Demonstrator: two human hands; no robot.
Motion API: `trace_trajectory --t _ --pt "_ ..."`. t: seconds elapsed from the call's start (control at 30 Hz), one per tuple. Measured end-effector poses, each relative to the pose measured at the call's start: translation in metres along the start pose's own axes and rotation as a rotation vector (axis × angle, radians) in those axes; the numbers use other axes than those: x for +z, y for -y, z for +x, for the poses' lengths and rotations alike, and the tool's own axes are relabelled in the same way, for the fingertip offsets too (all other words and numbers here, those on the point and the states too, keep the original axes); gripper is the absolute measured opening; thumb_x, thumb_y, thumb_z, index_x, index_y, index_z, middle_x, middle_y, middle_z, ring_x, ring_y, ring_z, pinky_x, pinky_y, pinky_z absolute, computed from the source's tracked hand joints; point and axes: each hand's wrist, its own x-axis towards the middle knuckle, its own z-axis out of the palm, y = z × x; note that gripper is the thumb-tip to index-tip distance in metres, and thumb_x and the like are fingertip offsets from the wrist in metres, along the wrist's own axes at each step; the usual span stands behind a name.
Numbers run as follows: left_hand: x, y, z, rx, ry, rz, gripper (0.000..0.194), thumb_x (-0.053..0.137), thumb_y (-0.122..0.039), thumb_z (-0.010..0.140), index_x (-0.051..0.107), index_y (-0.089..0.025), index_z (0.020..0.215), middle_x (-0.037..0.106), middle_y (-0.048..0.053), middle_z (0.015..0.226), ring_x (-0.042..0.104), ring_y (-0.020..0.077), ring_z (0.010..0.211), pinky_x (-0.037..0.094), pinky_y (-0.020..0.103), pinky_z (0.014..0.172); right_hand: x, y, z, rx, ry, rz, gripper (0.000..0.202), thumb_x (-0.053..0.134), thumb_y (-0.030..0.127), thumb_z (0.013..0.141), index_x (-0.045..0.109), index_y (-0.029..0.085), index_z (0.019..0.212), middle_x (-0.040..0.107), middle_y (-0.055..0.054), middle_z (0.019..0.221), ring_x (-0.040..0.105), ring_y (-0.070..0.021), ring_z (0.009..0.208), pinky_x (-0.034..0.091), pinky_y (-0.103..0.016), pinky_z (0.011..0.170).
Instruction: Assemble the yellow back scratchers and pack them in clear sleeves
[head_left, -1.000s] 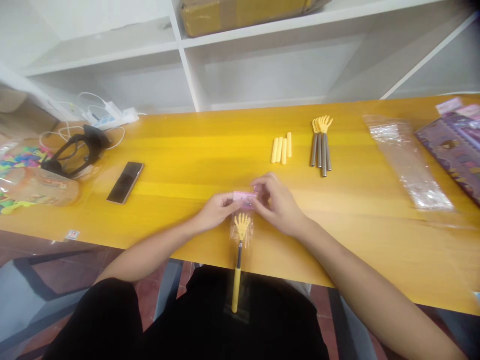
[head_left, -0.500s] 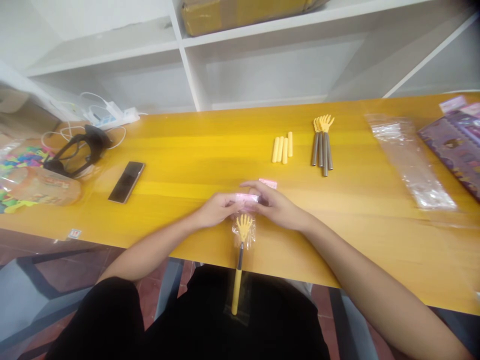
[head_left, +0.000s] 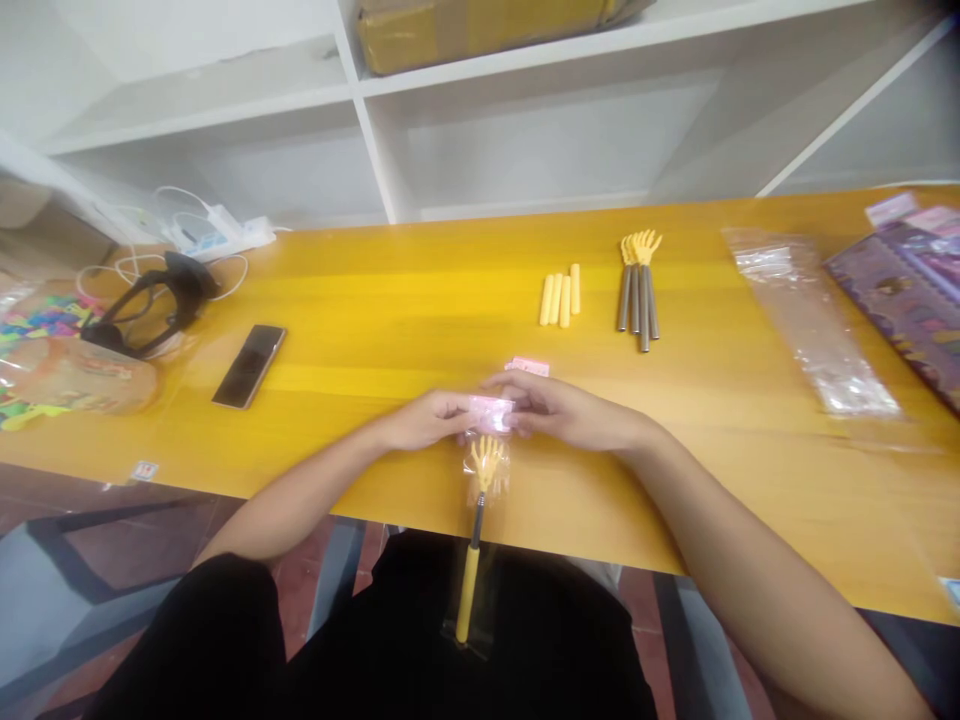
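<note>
At lower centre, my left hand (head_left: 426,420) and right hand (head_left: 576,414) pinch a pink-topped clear plastic bag (head_left: 491,412); its slim yellow-and-grey backscratcher (head_left: 478,520) points claw-up, leaning slightly right.

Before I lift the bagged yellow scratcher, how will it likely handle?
The straight scratcher will probably feel stiff. Its clear bag looks thin and crinkled, so likely floppy and slippery. The slender prongs might be fragile.
</note>
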Motion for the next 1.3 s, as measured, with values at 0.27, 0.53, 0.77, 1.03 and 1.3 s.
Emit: trace_trajectory --t 0.27,0.53,0.77,1.03,1.3 --pt "-0.001 0.001 -0.003 -0.076 -0.015 -0.036 0.05 0.062 -0.056 0.101 0.074 -0.01 0.117 0.078 0.009 0.078 0.072 0.016 0.067 0.053 0.028 0.066 -0.001 0.0 0.004 0.157 -0.331 -0.091 0.049 0.05 0.065 0.105 0.061 0.017 0.106 0.064 -0.001 0.082 0.06 -0.0127 0.066 0.046 -0.027 0.058" --pt "0.009 -0.006 -0.006 -0.049 -0.025 -0.053 0.058 0.067 -0.061 0.097 0.075 -0.013 0.128 0.079 0.008 0.082 0.071 0.0148 0.063 0.053 0.027 0.065 0.092 0.017 -0.048 0.312 -0.469 -0.041 0.049 0.047 0.066 0.106 0.06 0.019 0.101 0.066 -0.002 0.081 0.064 -0.0155 0.067 0.05 -0.03 0.061" --pt "0.015 0.0 -0.004 0.06 -0.038 -0.119 0.063 0.071 -0.068 0.091 0.077 -0.01 0.114 0.073 0.005 0.075 0.068 0.0148 0.06 0.049 0.025 0.059 0.194 0.003 -0.068 0.323 -0.373 0.33 0.045 0.052 0.068 0.104 0.052 0.022 0.104 0.055 0.004 0.078 0.056 -0.0113 0.06 0.043 -0.024 0.051" --pt "0.013 0.001 -0.006 0.055 0.047 -0.151 0.051 0.068 -0.061 0.096 0.071 -0.013 0.114 0.08 0.011 0.092 0.073 0.0178 0.072 0.052 0.028 0.068 0.214 0.0 -0.071 0.293 -0.458 0.389 0.049 0.057 0.071 0.1 0.062 0.022 0.102 0.065 -0.002 0.09 0.055 -0.0123 0.065 0.044 -0.025 0.054" --pt "0.011 -0.002 -0.002 0.038 0.018 -0.153 0.043 0.053 -0.053 0.105 0.064 -0.014 0.119 0.082 0.014 0.095 0.074 0.0177 0.07 0.049 0.028 0.067 0.031 0.025 -0.179 0.285 -1.083 -0.138 0.037 0.062 0.059 0.1 0.076 0.024 0.099 0.073 -0.013 0.098 0.064 -0.0243 0.077 0.054 -0.04 0.067"
